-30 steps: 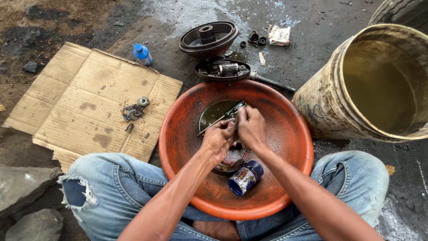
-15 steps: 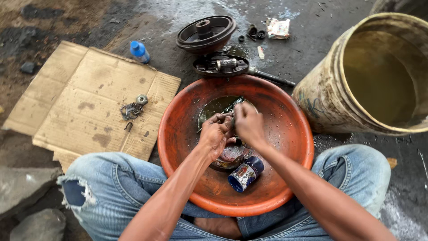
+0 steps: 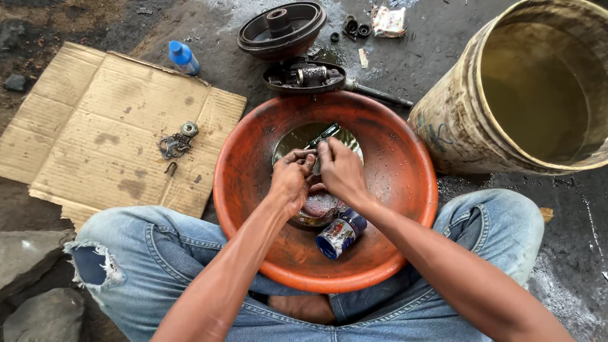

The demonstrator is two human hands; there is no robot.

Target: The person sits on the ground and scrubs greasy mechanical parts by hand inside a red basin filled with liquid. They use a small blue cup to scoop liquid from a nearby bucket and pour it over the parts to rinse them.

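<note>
L hand [image 3: 290, 180]: over the middle of the orange basin [image 3: 405, 190], fingers curled tight on a small dark metal part [image 3: 315, 166], pressed vs. the R hand.
R hand [image 3: 341, 171]: touching the L, closed on the same part from the far side; thumb on top.
Part: held between both hands, just above murky liquid in the basin bottom; a thin metal tool [image 3: 326, 133] pokes out beyond the fingertips.
Below hands: round greasy disc [image 3: 316, 212] in the basin, blue can [image 3: 340, 233] lying on its side nearer the wrists.
Beyond hands: black drum [image 3: 282, 28] & a plate w/ parts [image 3: 304, 76], on the ground.
L of hands: cardboard [image 3: 101, 133] w/ small metal bits [image 3: 177, 144], blue bottle [image 3: 183, 58].
R of hands: big dirty bucket [image 3: 456, 120].
Progress (judgement): looks mid-way; one part in hand over the liquid, disc sitting in basin, other pieces outside basin look untouched.
</note>
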